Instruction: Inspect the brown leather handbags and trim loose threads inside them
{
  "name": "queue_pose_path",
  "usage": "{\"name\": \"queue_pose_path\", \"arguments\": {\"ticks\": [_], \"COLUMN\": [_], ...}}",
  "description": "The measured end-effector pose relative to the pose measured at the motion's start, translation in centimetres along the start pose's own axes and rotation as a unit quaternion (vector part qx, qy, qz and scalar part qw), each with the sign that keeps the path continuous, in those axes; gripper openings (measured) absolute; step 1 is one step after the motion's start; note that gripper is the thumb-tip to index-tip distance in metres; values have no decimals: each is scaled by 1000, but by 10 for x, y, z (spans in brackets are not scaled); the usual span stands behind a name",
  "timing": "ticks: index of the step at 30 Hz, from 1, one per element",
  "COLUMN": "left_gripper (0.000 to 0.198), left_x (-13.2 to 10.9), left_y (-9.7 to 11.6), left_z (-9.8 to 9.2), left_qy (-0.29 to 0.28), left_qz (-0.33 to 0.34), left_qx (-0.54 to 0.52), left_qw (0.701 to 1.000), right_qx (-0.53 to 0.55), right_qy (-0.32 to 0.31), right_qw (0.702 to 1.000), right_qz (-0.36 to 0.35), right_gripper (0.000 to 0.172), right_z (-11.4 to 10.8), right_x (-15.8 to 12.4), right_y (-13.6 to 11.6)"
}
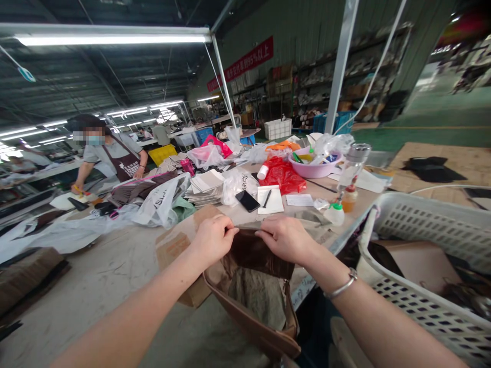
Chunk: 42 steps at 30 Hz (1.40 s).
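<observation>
A brown bag (245, 317) with a grey-green lining hangs open at the table's near edge, its mouth facing up. My left hand (217, 237) pinches the far rim of the bag near its left end. On the same rim, a short way to the right, my right hand (286, 237) grips with thumb and fingers; a silver bangle is on that wrist. Between the two hands the rim runs roughly straight. A zipper shows on the bag's right side. Under and behind the bag lies a piece of brown cardboard (172, 249).
Beyond my hands are a black phone (247, 201), a notepad with a pen, a red plastic bag (282, 175), a purple basin (314, 164) and bottles. A white perforated basket (422, 301) stands at the right. A masked person (115, 153) works at the far left.
</observation>
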<state>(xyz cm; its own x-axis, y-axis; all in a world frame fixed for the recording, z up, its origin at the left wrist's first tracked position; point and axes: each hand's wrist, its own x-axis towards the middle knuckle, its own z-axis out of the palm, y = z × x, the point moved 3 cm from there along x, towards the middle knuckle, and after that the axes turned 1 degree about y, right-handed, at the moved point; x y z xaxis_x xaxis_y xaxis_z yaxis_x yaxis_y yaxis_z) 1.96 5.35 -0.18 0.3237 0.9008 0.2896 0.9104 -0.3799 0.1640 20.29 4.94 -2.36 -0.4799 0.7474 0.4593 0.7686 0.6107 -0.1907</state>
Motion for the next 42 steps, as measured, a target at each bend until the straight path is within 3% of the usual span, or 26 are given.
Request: {"name": "queue_pose_path", "arguments": {"ticks": [8, 12, 15, 19, 22, 24, 28, 33, 37, 42], "left_gripper": [17, 16, 15, 3, 43, 54, 41, 31, 24, 24], "left_x": [0, 0, 1, -2, -12, -19, -27, -24, -19, -17], "left_y": [2, 2, 0, 0, -3, -6, -9, -3, 2, -7], "left_z": [-1, 0, 1, -4, -15, -20, -24, -26, -24, -19], "left_qy": [0, 9, 19, 41, 76, 54, -5, 47, 34, 17], "left_qz": [-7, -16, -19, 4, 13, 26, 48, 23, 16, -12], "left_qx": [16, 20, 16, -39, -57, -28, 60, 127, 129, 78], "left_qw": [1000, 1000, 1000, 998, 995, 998, 997, 991, 991, 997], "right_qx": [8, 38, 27, -37, -54, -53, -50, -51, -49, -40], "right_qy": [-11, -59, -58, -67, -91, -79, -63, -52, -61, -76], "right_qw": [1000, 997, 998, 997, 993, 994, 996, 997, 996, 994], "right_qz": [6, 11, 9, 33, 54, 48, 31, 40, 46, 63], "right_gripper": [30, 43, 49, 40, 37, 37, 35, 35, 35, 37], "right_z": [1, -12, -23, -14, 2, 6, 5, 4, 7, 10], "right_x": [2, 3, 10, 22, 25, 24, 22, 21, 20, 21], "right_y": [1, -1, -12, -26, -25, -23, -22, -26, -25, -20]}}
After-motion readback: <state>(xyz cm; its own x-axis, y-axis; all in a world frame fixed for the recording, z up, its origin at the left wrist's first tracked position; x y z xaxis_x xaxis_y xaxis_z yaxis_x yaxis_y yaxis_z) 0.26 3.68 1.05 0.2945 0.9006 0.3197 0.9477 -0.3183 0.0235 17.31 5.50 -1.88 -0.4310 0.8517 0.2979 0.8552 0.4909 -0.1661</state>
